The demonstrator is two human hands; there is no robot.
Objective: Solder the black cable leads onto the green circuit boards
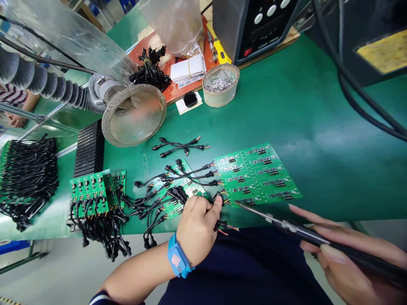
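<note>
A green bench (pixel 330 127) fills the view, light glaring off its top. At its far edge stands a dark machine (pixel 227 25); below its near edge lies pale grey floor (pixel 54 271).

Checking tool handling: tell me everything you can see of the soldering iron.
The soldering iron has a black handle, a silvery collar and a thin metal shaft tapering to a fine tip. It lies nearly level, tip pointing left at the near edge of the green panel, close to wires pinched by the left hand. The right hand grips the handle.
</note>
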